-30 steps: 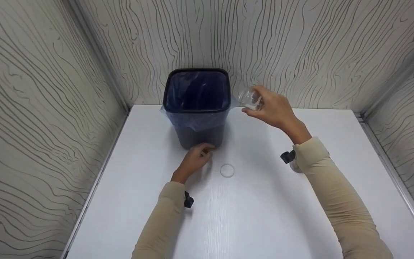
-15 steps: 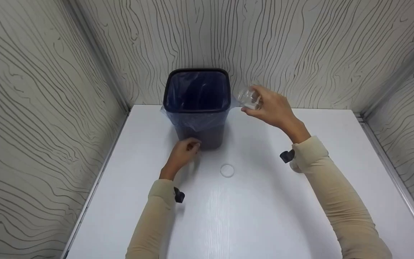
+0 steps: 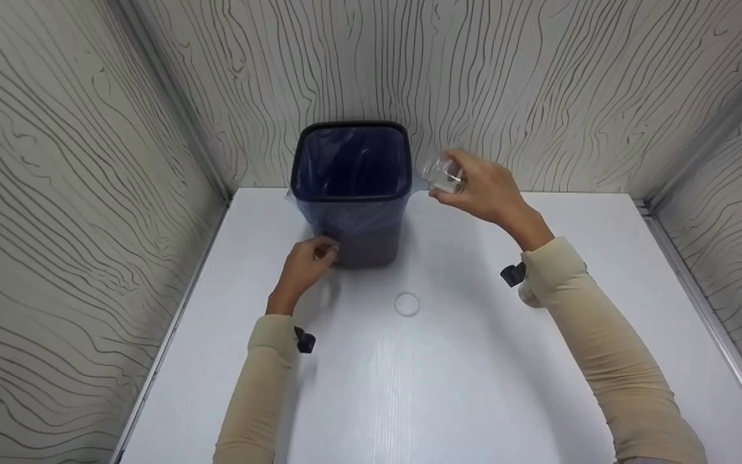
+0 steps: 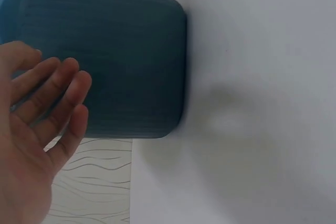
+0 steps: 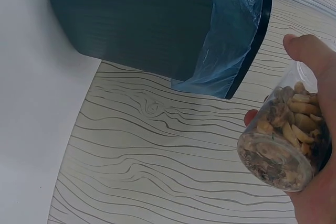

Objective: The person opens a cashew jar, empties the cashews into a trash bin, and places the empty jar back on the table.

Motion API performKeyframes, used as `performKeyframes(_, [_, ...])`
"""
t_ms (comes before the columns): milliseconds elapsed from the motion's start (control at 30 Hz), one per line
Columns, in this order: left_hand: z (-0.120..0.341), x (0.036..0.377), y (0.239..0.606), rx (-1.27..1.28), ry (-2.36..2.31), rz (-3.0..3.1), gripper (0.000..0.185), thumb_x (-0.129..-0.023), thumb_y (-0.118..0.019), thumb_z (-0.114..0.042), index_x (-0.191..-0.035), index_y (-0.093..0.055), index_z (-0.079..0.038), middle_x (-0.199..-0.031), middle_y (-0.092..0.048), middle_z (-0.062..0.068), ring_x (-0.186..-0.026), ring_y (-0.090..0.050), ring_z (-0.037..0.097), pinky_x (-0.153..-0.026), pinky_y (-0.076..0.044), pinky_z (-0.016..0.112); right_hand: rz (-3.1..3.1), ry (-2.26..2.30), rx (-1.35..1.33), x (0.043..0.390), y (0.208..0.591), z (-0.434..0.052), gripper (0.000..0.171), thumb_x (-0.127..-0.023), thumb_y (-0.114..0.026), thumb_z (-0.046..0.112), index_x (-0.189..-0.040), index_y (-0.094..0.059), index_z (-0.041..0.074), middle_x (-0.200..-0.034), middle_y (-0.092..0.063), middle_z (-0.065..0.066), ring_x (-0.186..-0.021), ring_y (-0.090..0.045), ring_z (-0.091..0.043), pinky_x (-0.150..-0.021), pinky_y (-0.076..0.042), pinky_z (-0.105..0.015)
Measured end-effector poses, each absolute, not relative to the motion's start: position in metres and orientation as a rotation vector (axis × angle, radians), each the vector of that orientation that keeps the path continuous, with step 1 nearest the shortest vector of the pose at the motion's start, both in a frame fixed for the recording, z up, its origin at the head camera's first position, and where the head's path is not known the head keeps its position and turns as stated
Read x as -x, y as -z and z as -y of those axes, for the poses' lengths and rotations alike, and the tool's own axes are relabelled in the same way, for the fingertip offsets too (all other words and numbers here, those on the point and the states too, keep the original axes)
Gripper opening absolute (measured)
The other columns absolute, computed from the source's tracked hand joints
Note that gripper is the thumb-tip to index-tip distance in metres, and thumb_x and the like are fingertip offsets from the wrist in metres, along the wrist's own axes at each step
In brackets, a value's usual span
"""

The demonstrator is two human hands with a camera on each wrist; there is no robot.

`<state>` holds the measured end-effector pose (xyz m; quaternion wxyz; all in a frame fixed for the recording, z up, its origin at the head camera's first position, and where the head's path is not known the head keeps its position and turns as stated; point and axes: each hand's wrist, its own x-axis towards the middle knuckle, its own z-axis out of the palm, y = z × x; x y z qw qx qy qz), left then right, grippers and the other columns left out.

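Overhead, right hand (image 3: 484, 190) grips a clear jar (image 3: 443, 174) held up just right of the bin (image 3: 351, 193) rim. Only the wrist cam shows it's full of nuts (image 5: 286, 140). Left hand (image 3: 306, 263), fingers relaxed & straight, sits at bin's lower wall — contact unclear. Lid (image 3: 407, 304) lies on table (image 3: 448, 386).

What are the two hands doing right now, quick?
Left hand: open, fingers by the trash bin.
Right hand: holding a clear jar of nuts.
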<state>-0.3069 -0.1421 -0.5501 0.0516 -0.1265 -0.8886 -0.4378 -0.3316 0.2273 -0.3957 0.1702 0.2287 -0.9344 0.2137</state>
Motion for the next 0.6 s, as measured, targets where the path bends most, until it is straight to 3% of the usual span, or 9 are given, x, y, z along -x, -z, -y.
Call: performKeyframes(600, [0.167,0.317,0.526,0.250,1.216,2.692,0.021,-0.101,-0.065,-0.021,-0.110,-0.079,-0.007,-0.102,-0.078,0.010,-0.094,-0.073,0.026,-0.084,-0.059,0.044,2.649,-0.569,-0.681,0.338,0.395,-0.223,0.065,-0.092,-0.081,0.046,-0.141,-0.059,0.011,-0.108,-0.076,-0.014,-0.089,-0.073,-0.031,-0.075,-0.061,-0.053])
